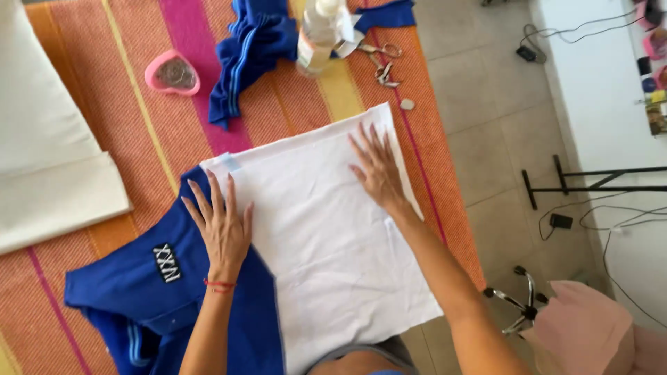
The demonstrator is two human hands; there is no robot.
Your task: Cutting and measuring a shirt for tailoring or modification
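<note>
Obs.: white cloth lies flat on the orange striped table cover, its near edge hanging toward your body. All positions below are taken from this white cloth.

Your left hand: fingers spread wide, palm down, holding nothing. It presses on the cloth's left edge, where the cloth overlaps the blue garment. A red string sits on that wrist.

Your right hand: fingers also fanned wide, flat on the cloth near its far right corner, gripping nothing.

The blue garment extends out from under the cloth's left side, toward the near left; it carries a small black patch with white marks.

Beyond the cloth's far edge: a second blue fabric piece, crumpled; a clear plastic bottle just right of it; scissors further right. A pink heart-shaped container sits far left of the cloth. A small pale round piece lies just off the far right corner.
</note>
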